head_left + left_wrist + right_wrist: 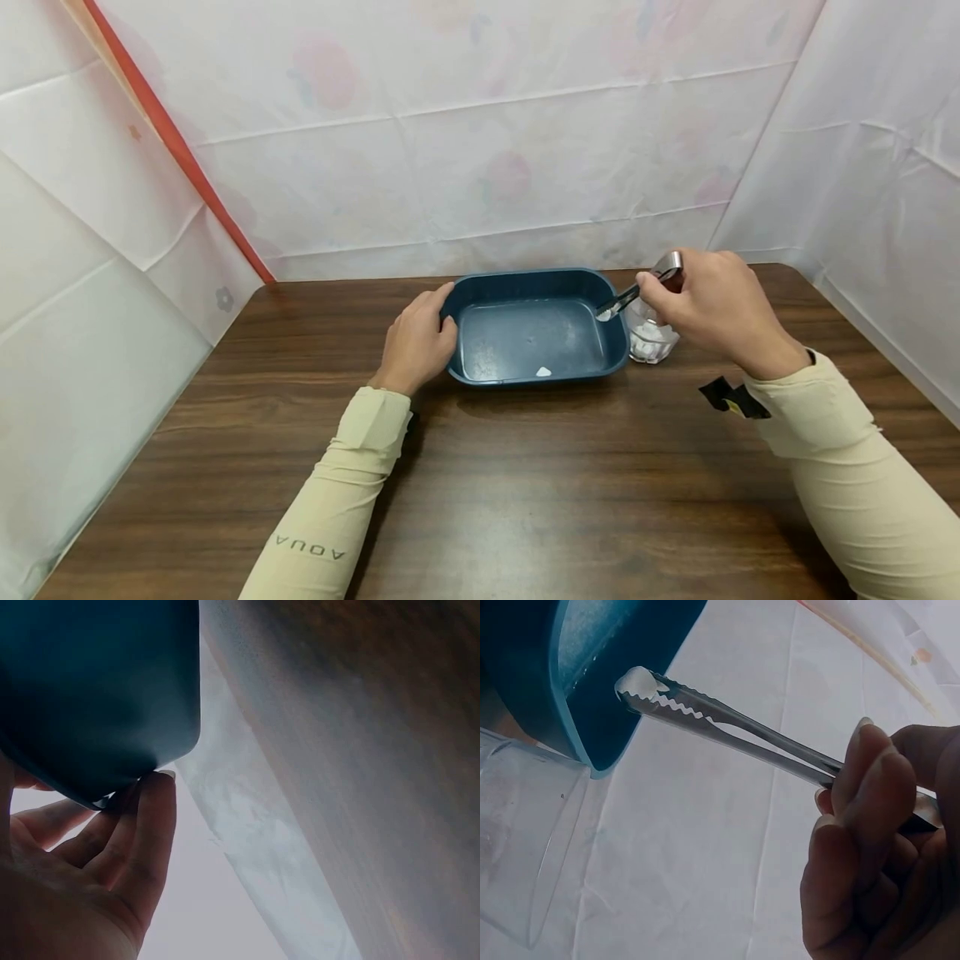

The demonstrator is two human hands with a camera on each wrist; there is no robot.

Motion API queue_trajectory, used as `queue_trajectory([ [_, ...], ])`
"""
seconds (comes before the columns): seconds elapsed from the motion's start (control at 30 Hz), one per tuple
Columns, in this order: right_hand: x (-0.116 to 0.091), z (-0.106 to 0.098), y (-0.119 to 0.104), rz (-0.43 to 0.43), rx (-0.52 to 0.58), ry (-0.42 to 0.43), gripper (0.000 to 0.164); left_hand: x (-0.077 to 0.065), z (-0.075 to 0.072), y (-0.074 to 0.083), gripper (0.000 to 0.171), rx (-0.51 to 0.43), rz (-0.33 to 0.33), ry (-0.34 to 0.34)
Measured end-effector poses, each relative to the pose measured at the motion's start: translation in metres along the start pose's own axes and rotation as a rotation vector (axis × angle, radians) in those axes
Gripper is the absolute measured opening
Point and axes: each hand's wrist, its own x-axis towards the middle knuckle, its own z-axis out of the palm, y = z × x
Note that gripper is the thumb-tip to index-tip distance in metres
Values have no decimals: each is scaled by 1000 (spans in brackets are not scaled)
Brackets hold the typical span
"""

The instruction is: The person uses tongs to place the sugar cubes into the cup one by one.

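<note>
A dark blue rectangular basin with rounded corners stands on the table. My left hand holds its left end, thumb at the rim; the left wrist view shows the fingers against the outer wall. My right hand grips metal tongs above the basin's right end. Between the serrated tips is a small white lump. Beside the basin, under the right hand, a clear glass contains several white lumps. One white piece lies on the basin floor near the front wall.
The brown wood-grain table extends toward me. Pale patterned sheets hang behind it and at both sides, with a red strip at the left. Black wrist-camera gear hangs beneath the right cuff.
</note>
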Motion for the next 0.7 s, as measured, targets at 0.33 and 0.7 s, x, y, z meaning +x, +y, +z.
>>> queue_trajectory([
  [0.33, 1, -3, -1, 2, 26, 31, 36, -1, -2, -1, 51, 9, -9, -7],
  [0.7, 2, -7, 6, 5, 25, 97, 31, -1, -1, -3, 50, 8, -5, 1],
])
